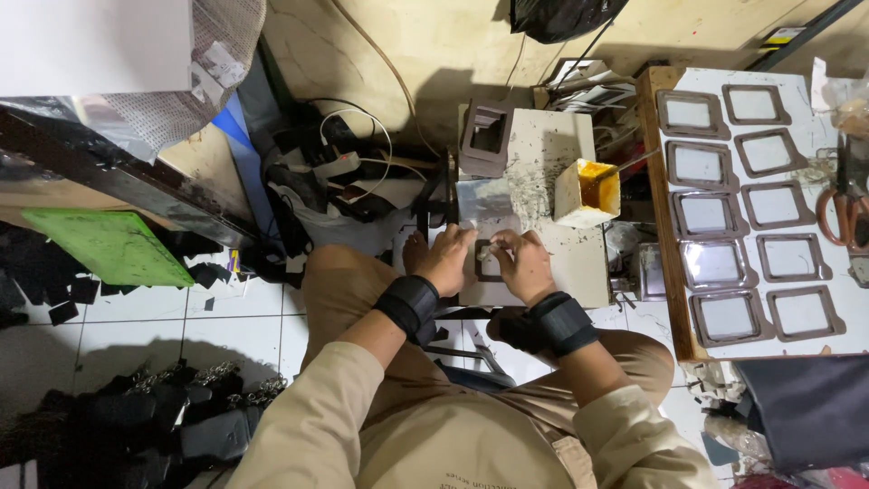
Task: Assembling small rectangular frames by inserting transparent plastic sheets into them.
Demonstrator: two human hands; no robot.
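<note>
The small white work block (543,208) in front of the seated person serves as the anchor here, standing low between the knees so both arms can bear down on it. To its right lies a long white board (824,226) carrying two rows of dark rectangular frames (715,264) spaced apart — apparently laid out singly so none touches another. At the block's far right corner stands an open carton of yellow-orange paste (587,190), near enough to dip from, and at its far edge a stack of dark frames (487,136) waits. On the block's near edge lies one dark frame piece (490,263); the left hand (444,258) presses flat with fingers together on its left side, while the right hand (523,264) pinches its right edge — seemingly steadying it against the surface.
</note>
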